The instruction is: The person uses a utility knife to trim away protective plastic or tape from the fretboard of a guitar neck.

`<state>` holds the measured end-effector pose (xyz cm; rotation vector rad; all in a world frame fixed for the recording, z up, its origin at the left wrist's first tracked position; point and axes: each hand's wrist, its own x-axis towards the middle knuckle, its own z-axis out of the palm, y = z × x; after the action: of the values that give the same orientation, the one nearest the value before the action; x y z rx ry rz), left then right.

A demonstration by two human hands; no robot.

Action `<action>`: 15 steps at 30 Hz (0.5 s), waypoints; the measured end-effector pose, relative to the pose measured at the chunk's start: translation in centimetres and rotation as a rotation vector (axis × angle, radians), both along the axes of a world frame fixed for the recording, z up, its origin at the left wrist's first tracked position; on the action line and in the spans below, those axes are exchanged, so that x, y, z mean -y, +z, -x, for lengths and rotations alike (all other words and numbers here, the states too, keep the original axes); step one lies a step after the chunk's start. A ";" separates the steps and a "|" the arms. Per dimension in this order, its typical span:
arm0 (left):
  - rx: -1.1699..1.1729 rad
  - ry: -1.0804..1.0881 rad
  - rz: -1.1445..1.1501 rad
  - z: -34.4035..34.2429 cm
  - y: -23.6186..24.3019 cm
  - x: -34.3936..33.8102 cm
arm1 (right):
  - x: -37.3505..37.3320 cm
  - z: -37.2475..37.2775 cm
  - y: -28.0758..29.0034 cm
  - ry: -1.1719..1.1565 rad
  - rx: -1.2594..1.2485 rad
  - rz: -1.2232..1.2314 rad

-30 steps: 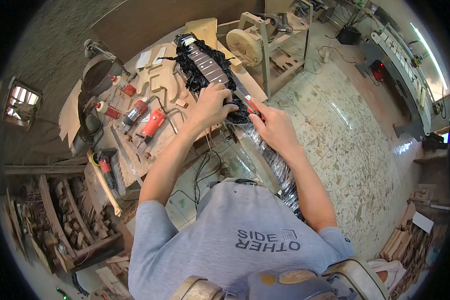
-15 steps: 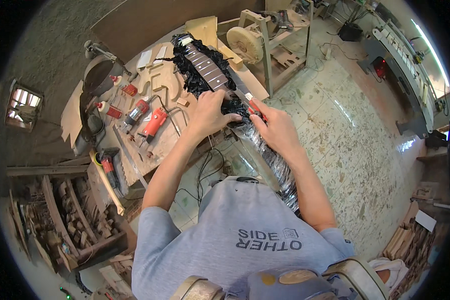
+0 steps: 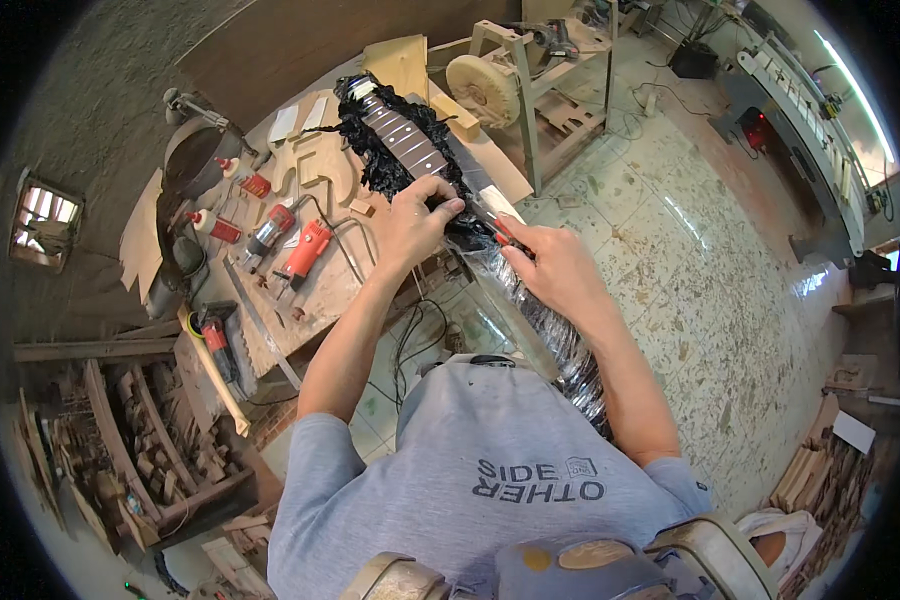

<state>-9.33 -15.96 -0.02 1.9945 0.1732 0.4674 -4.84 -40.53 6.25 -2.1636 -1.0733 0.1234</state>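
Fingers of the right hand grasp a red-handled tool beside the fretted neck, whose far end lies over the counter amid crumpled black wrapping; the left hand curls above it, its hold unclear. Trimming wrapping seems underway; the next stroke calls for steering clear of the left thumb.

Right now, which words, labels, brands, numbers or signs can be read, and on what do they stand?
Grey cloth shirt: dark readable lettering, small emblem; wording not copied.
Upper red-and-white plastic bottle, lower red-and-white plastic bottle: labels too small to read.
Any other text: too small.
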 end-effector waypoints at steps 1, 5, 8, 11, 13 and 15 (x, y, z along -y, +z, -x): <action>-0.009 -0.002 0.073 0.1 -0.2 0.0 | 0.2 0.1 0.3 -0.007 0.010 0.010; -0.003 -0.071 0.054 -0.2 -0.3 -0.5 | -1.2 0.0 -0.6 -0.028 0.064 -0.017; -0.015 -0.056 0.152 -0.1 -0.5 -0.7 | -0.4 -0.2 -0.7 0.011 0.008 0.030; -0.047 -0.048 0.219 -0.1 -0.1 -0.5 | 0.1 0.4 1.3 -0.032 -0.037 0.109; -0.038 -0.065 0.162 -0.1 0.7 -0.3 | -1.1 0.2 0.3 -0.038 -0.009 0.051; -0.006 -0.086 0.194 -0.2 0.0 -0.3 | -1.2 0.0 -0.8 -0.032 -0.006 0.016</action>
<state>-9.14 -15.63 0.01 1.8053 0.1309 0.3753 -4.80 -39.29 5.41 -2.1922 -1.0375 0.1242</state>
